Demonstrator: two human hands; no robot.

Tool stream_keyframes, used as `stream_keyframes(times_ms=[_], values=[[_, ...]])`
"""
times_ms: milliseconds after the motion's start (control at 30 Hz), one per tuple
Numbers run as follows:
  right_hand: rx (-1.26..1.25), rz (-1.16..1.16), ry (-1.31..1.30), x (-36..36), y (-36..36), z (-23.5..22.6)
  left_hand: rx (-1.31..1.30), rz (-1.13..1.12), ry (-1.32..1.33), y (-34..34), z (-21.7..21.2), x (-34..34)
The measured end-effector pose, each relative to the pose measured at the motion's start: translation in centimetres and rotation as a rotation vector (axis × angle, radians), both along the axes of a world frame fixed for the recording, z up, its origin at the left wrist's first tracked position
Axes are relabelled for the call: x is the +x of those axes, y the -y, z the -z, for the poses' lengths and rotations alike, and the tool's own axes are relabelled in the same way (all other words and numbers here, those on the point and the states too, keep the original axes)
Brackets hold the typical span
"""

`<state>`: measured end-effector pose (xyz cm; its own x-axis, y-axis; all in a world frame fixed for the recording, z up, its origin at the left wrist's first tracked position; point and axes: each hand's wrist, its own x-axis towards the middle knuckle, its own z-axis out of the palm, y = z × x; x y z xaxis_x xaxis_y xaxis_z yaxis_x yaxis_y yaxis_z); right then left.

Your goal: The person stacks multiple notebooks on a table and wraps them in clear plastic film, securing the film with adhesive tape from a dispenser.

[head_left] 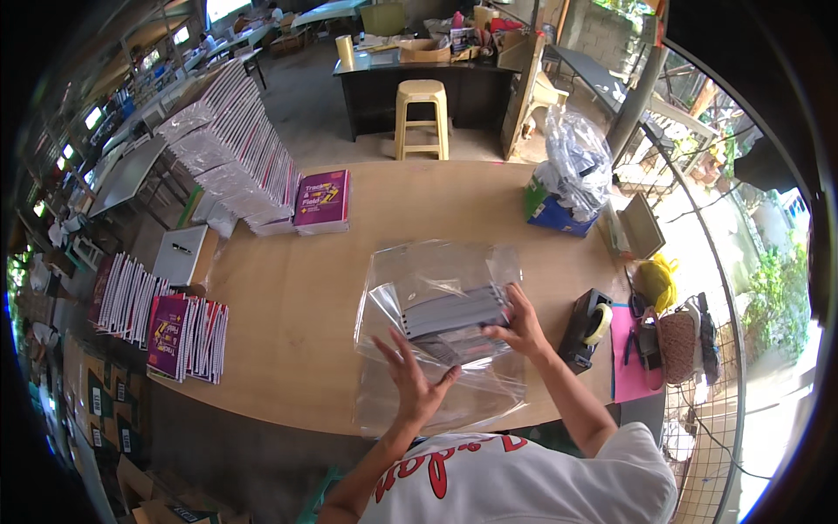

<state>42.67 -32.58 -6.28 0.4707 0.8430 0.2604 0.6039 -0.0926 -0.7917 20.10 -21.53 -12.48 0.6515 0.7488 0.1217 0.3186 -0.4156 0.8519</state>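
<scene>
At the middle of the table lies a grey, flat book-like bundle (454,313) with dark marks along its edge, slightly blurred. Clear plastic sheets or bags (441,258) lie around and under it; whether the bundle is inside one I cannot tell. My right hand (524,325) grips the bundle's right end, thumb on the near side and fingers on the far side. My left hand (415,384) is open, fingers spread, beside the bundle's near left corner and over the plastic. Further clear plastic (445,397) lies nearer my body.
Tall stack of plastic-wrapped books (236,157) at far left, beside a purple book pile (323,201). Spiral-bound purple books (188,336) at left. Box of crumpled plastic (567,188) at far right. Tape dispenser (585,332), pink folder (633,371) and yellow bag (656,279) at right.
</scene>
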Motion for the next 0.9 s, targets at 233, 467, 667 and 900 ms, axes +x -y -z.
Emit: stream_keyframes(times_ms=[233,467,667,900], values=[[0.272,0.089,-0.487,-2.5,2.7,14.9,-0.353,0.352,0.474,-4.0,2.9,2.3],[0.475,0.254,0.094,-7.0,3.2,-3.1,-0.135,0.043,0.643,-0.8,-0.4,0.8],[-0.126,0.119,0.699,-10.0,-1.4,-9.7,0.041,-0.088,0.549,1.0,-1.0,1.0],[0.126,-0.111,0.771,-9.7,1.2,-8.7,0.249,-0.065,0.473,0.1,-2.3,0.6]])
